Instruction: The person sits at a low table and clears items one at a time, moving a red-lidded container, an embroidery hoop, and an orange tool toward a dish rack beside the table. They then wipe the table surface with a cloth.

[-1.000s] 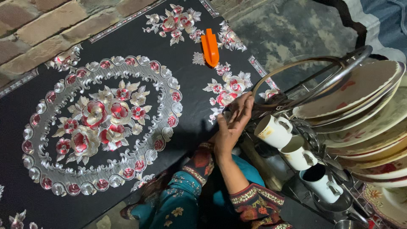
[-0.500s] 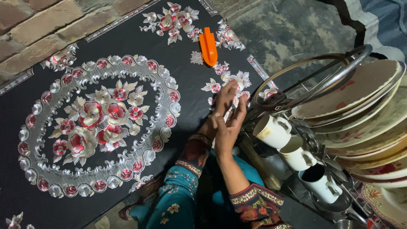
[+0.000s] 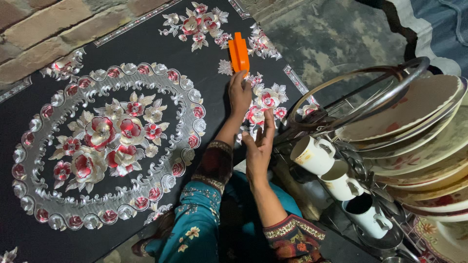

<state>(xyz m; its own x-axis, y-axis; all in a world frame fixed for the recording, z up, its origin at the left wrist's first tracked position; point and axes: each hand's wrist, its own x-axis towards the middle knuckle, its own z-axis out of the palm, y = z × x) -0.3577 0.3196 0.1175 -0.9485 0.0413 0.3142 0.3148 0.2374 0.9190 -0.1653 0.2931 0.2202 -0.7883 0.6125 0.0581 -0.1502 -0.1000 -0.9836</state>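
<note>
The left hand (image 3: 240, 93) stretches forward over a black cloth (image 3: 141, 48) worked with silver and red-pink flowers, its fingertips touching the near end of an orange tool (image 3: 239, 52) that stands up from the cloth near its far edge. The fingers curl loosely toward the tool's base; whether they actually pinch it cannot be told from this angle. The tool sits between 2 flower sprays, the far flower cluster (image 3: 195, 23) to its left and a strip of smaller blossoms to its right.

The right hand (image 3: 259, 146) is held nearer the body, palm turned inward and fingers straight and spread, holding nothing. It hovers just beside a corner flower motif (image 3: 265, 100), which lies between the 2 hands.

A large oval medallion (image 3: 105, 141) of embroidered flowers (ringed by a border of small red buds) fills the left part of the cloth, well apart from both hands. Both forearms wear teal sleeves with dark patterned cuffs (image 3: 214, 163).

To the right stands a wire dish rack (image 3: 370, 85) stacked with cream plates (image 3: 414, 104). 3 white cups (image 3: 314, 155) hang along its lower side, the nearest one close to the right hand. Brick paving (image 3: 34, 29) shows at the upper left.
</note>
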